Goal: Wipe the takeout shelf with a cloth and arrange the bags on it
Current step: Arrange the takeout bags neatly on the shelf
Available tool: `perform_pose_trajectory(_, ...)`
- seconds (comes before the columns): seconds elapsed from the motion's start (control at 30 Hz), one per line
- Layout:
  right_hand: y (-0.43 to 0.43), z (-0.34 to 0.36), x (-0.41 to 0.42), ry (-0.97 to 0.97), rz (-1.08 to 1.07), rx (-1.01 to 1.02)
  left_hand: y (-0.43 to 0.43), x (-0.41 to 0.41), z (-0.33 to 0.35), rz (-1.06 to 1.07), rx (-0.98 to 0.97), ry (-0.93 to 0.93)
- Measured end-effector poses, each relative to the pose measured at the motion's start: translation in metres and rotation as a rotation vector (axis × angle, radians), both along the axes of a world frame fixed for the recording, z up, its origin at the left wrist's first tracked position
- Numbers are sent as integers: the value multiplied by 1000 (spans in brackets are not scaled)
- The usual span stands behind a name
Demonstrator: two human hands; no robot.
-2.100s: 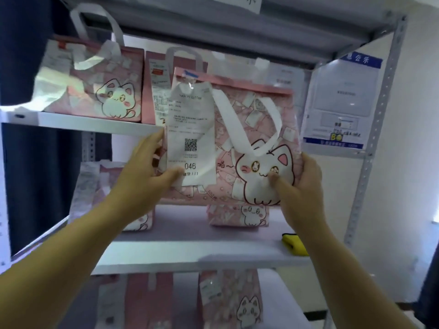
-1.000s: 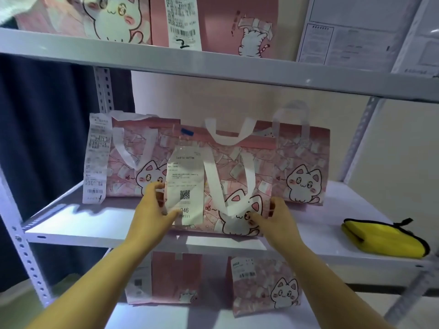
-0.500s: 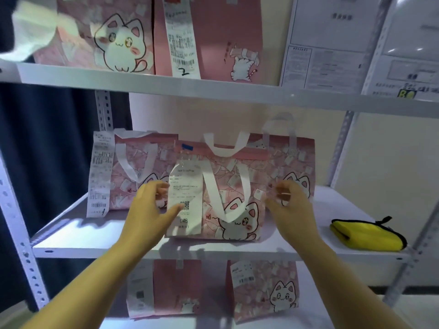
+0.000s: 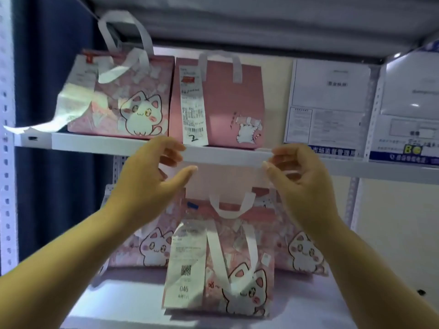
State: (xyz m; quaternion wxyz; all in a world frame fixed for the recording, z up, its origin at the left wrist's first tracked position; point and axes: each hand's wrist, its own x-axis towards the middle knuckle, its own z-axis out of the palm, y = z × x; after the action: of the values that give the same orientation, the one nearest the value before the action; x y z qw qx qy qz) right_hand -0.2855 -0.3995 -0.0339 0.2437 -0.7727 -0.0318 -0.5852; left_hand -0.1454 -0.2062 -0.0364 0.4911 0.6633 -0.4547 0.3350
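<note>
A pink cat-print bag (image 4: pixel 237 269) with a white receipt marked 046 stands upright at the front of the middle shelf (image 4: pixel 123 300). Two more cat-print bags stand behind it, one at the left (image 4: pixel 152 248) and one at the right (image 4: pixel 301 252). My left hand (image 4: pixel 152 176) and my right hand (image 4: pixel 299 172) are raised above that bag, level with the front edge of the upper shelf (image 4: pixel 225 156). Their fingers are loosely curled and hold nothing. On the upper shelf stand a cat-print bag (image 4: pixel 133 100) and a plain pink bag (image 4: pixel 228 103) with a long receipt. No cloth is in view.
Printed notices (image 4: pixel 330 100) hang on the wall behind the upper shelf's right half. A perforated metal post (image 4: pixel 7 162) runs down the left side, with a dark curtain (image 4: pixel 59 186) behind it. Another shelf board closes the top of the view.
Both hands have let go of the 046 bag, which now stands on the middle shelf, and have risen to the upper shelf's edge. The view has tilted up, and the yellow cloth has left it.
</note>
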Motion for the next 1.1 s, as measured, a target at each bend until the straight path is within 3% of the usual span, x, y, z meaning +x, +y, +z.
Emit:
perform_pose_trajectory(0.17,-15,47,30,11,-36,-59,-2,17,34,93,-12,-80)
perform_pose_trajectory(0.5,-37,99,94,219,-61,-23,-9,72,65,301,103,-86)
perform_pose_trajectory(0.87,46,120,153,187,-20,-182,68,164,83,574,72,45)
perform_pose_trajectory(1.1,90,121,197,225,-60,-189,95,204,119,670,256,229)
